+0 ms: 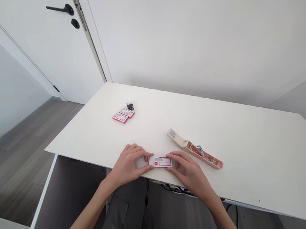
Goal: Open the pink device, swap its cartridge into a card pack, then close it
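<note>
Head view: the left hand [130, 162] and right hand [190, 173] are close together, fingertips pinching the short ends of a small box [160, 161] that rests between them near the table [251, 143] front edge. It looks light, thin cardboard, probably easy to crush; the ends seem the safest hold. Just beyond the right hand lies an opened stapler [195, 149]; two more boxes [123, 115] lie farther left.

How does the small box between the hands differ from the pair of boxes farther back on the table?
The held box is pinched at its ends by the left hand and right hand; the pair of boxes lies untouched. The held box sits at the near edge of the table, square to it; the pair of boxes lies farther back, left, angled. Both show red-and-white print.
</note>
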`<state>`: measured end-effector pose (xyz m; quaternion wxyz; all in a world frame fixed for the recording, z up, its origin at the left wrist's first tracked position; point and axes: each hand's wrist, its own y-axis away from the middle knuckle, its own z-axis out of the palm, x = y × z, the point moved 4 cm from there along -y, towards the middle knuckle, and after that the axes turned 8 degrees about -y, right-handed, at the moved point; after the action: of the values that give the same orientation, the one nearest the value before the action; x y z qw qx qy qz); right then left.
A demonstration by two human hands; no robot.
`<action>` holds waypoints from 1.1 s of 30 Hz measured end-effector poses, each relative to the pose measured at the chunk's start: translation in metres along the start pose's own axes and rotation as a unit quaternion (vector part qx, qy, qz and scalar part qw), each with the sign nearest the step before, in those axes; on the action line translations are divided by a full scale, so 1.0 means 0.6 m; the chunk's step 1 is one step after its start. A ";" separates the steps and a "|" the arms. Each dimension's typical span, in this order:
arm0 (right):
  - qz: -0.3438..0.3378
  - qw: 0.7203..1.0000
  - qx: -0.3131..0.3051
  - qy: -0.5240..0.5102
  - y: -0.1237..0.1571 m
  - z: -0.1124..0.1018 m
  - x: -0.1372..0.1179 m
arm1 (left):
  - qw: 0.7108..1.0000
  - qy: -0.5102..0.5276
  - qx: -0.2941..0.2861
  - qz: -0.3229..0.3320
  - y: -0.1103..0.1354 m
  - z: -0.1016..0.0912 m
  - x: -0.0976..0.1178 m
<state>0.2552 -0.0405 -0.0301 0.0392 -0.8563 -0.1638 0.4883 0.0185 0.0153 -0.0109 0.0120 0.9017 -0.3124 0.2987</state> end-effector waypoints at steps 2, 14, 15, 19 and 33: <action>0.004 1.000 0.000 -0.003 0.000 0.000 0.000 | 1.000 0.005 0.000 0.000 0.001 -0.002 -0.001; 0.008 1.000 -0.005 -0.023 -0.001 -0.001 0.000 | 0.999 -0.027 0.028 0.006 0.001 0.004 0.007; 0.008 1.000 -0.006 -0.024 -0.001 -0.001 -0.001 | 0.999 -0.028 0.032 0.003 0.000 0.004 0.007; 0.007 1.000 -0.007 -0.026 0.000 -0.001 0.001 | 0.999 -0.025 0.035 -0.002 -0.003 0.004 0.009; -0.020 1.000 -0.003 0.010 -0.003 0.004 -0.006 | 0.999 0.016 -0.029 -0.027 -0.005 0.008 0.009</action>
<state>0.2509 -0.0399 -0.0280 0.0478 -0.8576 -0.1823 0.4786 0.0264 0.0136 -0.0115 0.0515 0.9043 -0.2960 0.3033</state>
